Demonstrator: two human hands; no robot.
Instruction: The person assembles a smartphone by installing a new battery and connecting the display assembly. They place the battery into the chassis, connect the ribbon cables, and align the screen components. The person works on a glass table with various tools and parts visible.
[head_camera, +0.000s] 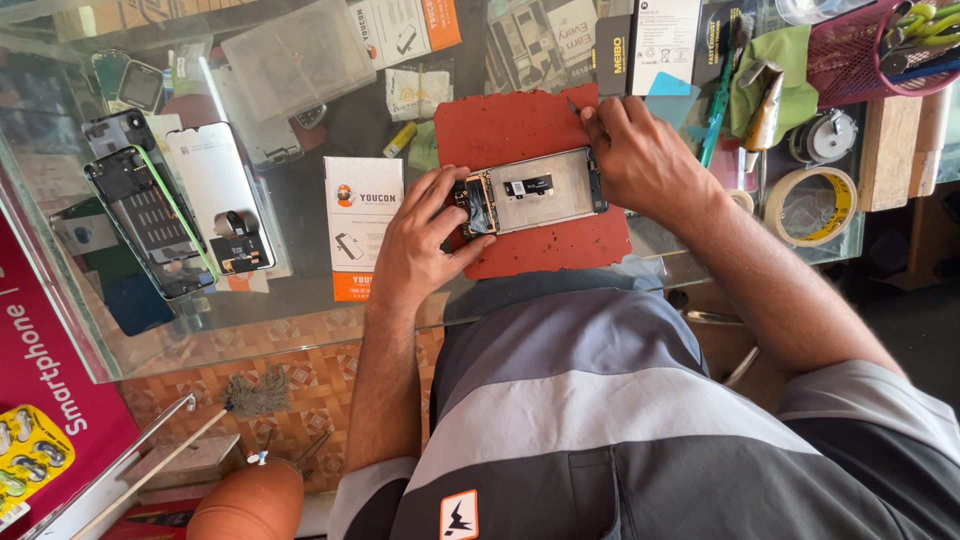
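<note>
An opened phone (540, 190) with its back off lies on a red mat (520, 125) on the glass table. My left hand (420, 240) grips the phone's left end, fingers over the circuit board there. At the phone's right end rests my right hand (640, 150), pinching a thin metal tool (573, 102) whose tip sticks up past my fingers. The phone's right edge is partly hidden under that hand.
Another opened phone with a green frame (150, 220) and a white screen panel (212, 185) lie at the left. An orange-and-white box (362, 225) sits beside the mat. A tape roll (810, 205), green cloth (775, 60) and red tool basket (865, 55) stand at the right.
</note>
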